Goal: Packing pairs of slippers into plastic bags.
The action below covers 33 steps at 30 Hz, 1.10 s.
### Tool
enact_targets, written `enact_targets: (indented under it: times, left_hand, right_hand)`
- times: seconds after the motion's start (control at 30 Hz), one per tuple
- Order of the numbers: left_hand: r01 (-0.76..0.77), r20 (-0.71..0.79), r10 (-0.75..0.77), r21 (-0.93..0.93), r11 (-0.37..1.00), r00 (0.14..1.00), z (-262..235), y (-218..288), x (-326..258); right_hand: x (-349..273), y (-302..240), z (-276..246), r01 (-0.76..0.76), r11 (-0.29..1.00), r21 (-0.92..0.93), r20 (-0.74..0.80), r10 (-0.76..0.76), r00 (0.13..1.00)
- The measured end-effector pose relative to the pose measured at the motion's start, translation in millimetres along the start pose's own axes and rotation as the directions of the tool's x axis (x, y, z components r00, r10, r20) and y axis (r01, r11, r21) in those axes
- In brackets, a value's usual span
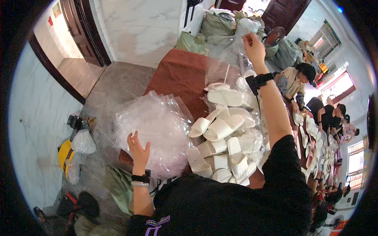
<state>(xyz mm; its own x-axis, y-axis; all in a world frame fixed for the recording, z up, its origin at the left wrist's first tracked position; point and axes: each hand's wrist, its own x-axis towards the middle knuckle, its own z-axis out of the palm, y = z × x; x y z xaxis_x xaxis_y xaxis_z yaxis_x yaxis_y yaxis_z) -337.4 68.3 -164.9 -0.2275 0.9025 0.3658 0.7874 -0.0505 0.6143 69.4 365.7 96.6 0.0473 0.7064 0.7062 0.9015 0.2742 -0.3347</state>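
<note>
Clear plastic bag (221, 57) hung from the right hand (254, 45), fingers pinched near its top, above the white slippers (223, 128); film looked light, limp, slippery, so the rim seemed the best hold. Left hand (138, 153) looked empty, fingers spread wide over the bag pile (157, 122). Red-brown bench (175, 72) carried pile and slippers, with stuffed sacks (216, 26) beyond, marbled wall (35, 102) to the left and co-workers (297, 80) along the right.

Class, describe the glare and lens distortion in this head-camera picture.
Head view: the barred window at right burns out white; the pile of clear bags catches pale glare; the door at upper left leans in the fisheye; corners are black.
</note>
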Motion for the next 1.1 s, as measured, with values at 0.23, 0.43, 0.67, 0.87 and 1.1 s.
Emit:
enact_targets:
  times: [0.23, 0.43, 0.67, 0.87, 1.1]
  left_hand:
    - [-0.012, -0.046, 0.01, -0.04, 0.999, 0.999, -3.1, 1.5, -6.5]
    - [0.544, 0.483, -0.349, -0.833, 0.098, 0.803, -22.7, 6.2, -6.1]
    - [0.628, 0.588, -0.26, -0.77, 0.112, 0.766, -34.8, 20.2, -6.8]
    - [0.472, 0.472, 0.2, -0.88, 0.053, 0.859, -50.7, 58.6, -0.8]
    - [0.455, 0.455, 0.027, -0.89, -0.013, 0.89, -53.5, 81.4, -4.3]
  right_hand:
    - [-12.2, -85.0, -12.2, 0.257, 0.944, 0.205, 0.004, -0.263, 0.965]
    - [-157.2, -171.0, -31.1, 0.7, 0.589, 0.404, -0.137, -0.718, 0.682]
    - [-223.1, -199.2, -16.8, 0.749, 0.472, 0.466, -0.248, -0.743, 0.622]
    - [-166.0, -244.7, -33.4, 0.708, 0.628, 0.323, -0.043, -0.737, 0.674]
    - [-178.5, -252.8, 83.2, 0.496, 0.846, 0.197, 0.383, -0.532, 0.755]
